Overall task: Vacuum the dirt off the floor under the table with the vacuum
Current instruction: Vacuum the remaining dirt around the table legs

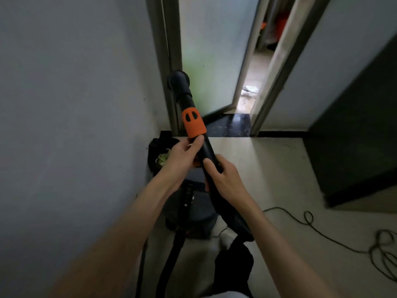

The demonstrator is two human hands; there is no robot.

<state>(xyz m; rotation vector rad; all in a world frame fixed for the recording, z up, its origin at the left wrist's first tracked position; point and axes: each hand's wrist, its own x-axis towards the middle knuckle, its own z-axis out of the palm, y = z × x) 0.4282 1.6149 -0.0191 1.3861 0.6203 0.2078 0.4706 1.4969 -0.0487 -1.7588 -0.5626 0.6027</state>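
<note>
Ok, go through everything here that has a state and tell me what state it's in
Vacuum tube: raised off the floor, open end tilted up.
Left hand: holds the tube just below the orange sleeve.
Right hand: grips the tube lower down.
Door: ajar.
Vacuum body: standing on the floor.
Power cord: lying loose, partly coiled.
Bin: open, scraps inside.

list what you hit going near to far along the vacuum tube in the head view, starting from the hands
right hand gripping the black tube → left hand, fingertips at the sleeve's lower edge → orange sleeve → round tube end → half-open door
</note>
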